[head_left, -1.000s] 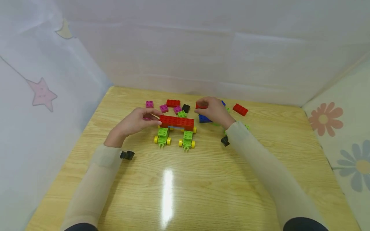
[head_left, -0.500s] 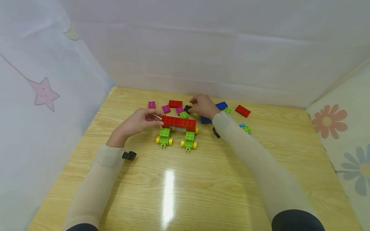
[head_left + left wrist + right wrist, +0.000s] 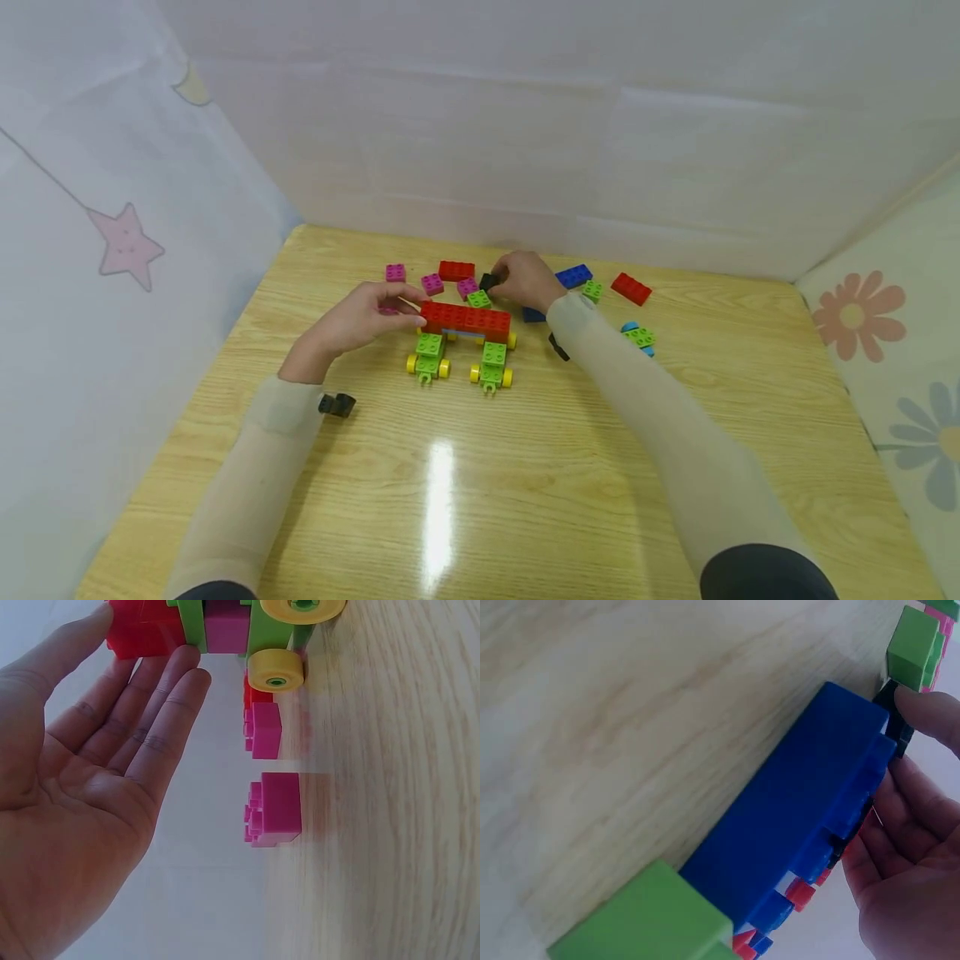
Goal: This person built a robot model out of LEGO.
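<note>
My left hand (image 3: 363,321) holds the left end of a long red brick (image 3: 465,319), with its thumb on the near side and its fingers behind. That red brick spans two light-green wheeled bases, the left one (image 3: 429,354) and the right one (image 3: 491,362), both with yellow wheels. In the left wrist view, a pink brick (image 3: 227,628) shows between green parts beneath it. My right hand (image 3: 528,279) pinches a small black brick (image 3: 488,282) between thumb and fingertips. Beside it in the right wrist view lies a big blue brick (image 3: 795,795).
Pink bricks (image 3: 395,272), a red brick (image 3: 457,271) and a green brick (image 3: 478,299) lie behind the build. To the right are a blue brick (image 3: 573,276), another red brick (image 3: 632,288) and a green-and-blue piece (image 3: 639,337). A white sheet (image 3: 480,167) hangs behind the table.
My right hand has moved left, from above a red brick to the black brick, and its fingers have closed on it. The left hand keeps its hold on the long red brick.
</note>
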`<act>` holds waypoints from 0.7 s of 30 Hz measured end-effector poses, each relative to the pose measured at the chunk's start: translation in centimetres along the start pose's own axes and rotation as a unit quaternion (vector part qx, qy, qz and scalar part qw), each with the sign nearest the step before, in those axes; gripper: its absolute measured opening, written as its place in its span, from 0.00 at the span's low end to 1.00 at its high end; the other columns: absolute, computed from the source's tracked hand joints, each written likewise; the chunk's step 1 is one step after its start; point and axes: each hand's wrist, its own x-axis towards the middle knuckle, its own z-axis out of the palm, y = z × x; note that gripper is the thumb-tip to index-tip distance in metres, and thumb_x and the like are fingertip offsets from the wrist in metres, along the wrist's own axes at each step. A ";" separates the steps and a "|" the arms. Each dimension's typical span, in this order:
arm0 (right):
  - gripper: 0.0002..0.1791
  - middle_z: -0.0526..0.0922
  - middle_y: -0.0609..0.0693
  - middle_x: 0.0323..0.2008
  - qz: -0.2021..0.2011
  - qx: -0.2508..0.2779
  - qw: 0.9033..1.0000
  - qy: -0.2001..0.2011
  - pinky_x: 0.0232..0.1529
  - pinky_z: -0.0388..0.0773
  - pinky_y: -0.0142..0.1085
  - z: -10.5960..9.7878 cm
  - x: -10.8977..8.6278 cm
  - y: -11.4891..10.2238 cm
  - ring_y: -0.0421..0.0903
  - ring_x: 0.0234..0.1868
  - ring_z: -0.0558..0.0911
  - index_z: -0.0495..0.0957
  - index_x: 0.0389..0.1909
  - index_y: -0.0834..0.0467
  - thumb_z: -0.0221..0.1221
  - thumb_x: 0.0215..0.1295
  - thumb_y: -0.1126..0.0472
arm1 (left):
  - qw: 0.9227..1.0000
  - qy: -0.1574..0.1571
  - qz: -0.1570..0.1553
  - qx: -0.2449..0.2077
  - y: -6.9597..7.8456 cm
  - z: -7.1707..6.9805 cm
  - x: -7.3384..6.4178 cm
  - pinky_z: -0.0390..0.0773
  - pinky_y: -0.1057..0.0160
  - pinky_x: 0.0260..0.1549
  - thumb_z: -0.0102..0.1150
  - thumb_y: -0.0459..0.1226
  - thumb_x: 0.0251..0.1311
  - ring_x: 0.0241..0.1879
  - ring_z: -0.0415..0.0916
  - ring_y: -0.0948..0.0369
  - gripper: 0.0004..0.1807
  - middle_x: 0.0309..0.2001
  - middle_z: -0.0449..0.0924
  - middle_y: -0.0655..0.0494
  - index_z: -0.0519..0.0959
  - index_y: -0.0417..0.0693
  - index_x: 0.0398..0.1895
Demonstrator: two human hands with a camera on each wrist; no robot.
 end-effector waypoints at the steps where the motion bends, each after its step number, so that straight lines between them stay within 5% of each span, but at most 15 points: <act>1: 0.22 0.91 0.57 0.59 0.000 0.002 1.000 0.002 0.67 0.86 0.51 0.0 0.0 0.0 0.55 0.59 0.88 0.87 0.64 0.61 0.72 0.75 0.56 | 1.000 0.001 -0.001 0.000 0.0 0.0 0.0 0.89 0.57 0.61 0.72 0.44 0.77 0.61 0.88 0.50 0.22 0.64 0.88 0.46 0.84 0.46 0.69; 12: 0.23 0.89 0.57 0.61 -0.008 0.037 0.999 0.021 0.64 0.87 0.51 -1.1 -1.3 -0.5 0.54 0.59 0.87 0.86 0.66 0.61 0.73 0.75 0.56 | 1.000 -0.003 -0.010 -0.003 0.0 -0.2 0.0 0.88 0.59 0.61 0.71 0.44 0.78 0.62 0.87 0.49 0.23 0.65 0.87 0.45 0.84 0.45 0.69; 21: 0.25 0.86 0.54 0.68 -0.016 0.068 0.997 0.030 0.71 0.83 0.54 -2.3 -3.3 -0.7 0.55 0.66 0.84 0.84 0.69 0.56 0.71 0.77 0.51 | 1.000 -0.004 -0.007 -0.007 0.0 -0.3 0.0 0.87 0.62 0.60 0.71 0.44 0.78 0.62 0.87 0.49 0.22 0.65 0.87 0.45 0.84 0.45 0.69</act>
